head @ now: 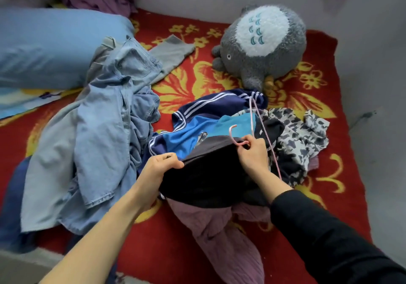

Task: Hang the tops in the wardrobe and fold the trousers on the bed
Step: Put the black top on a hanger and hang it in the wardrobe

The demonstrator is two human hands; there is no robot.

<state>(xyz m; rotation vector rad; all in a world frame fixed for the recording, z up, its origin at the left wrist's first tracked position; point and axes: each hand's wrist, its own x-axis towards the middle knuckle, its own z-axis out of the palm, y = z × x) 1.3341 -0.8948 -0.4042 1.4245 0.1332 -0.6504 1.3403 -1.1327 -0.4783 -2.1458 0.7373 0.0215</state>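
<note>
The bed (pixel 219 79) carries the whole job: a heap of denim (pixel 105 134) to the left against a blue pillow (pixel 50 46), a grey plush (pixel 261 44) at the far side, and nearer the person a mixed pile. In that pile a blue and navy jacket (pixel 208 112) lies under a black top (pixel 204 174), with a mauve garment (pixel 219 235) below and a black-and-white print piece (pixel 303 136) to the right.

The step in hand looks to be getting the black top onto the hanger (pixel 231 132). The top is lifted slightly off the pile, directly in front of the person. The left hand (pixel 161 167) pinches the top's upper edge, thumb over the cloth. The right hand (pixel 252 154) has its fingers curled round the pink wire hanger just below the hook; the hanger's arms point away, over the jacket and the print piece.

To do this well, first find the neck opening. The pinched edge may be a hem or a collar; I cannot tell which. Lift the top clear of the jacket, so that only one garment comes up. Turn the hanger so that one arm leads, slide it through the opening to one shoulder, then ease the cloth over the other arm. The wire is thin and the fabric looks soft, so the top may slip off to one side; centre the shoulders before carrying it to the wardrobe, which is not in view. Take care that the far arm does not snag the print piece beside it.
</note>
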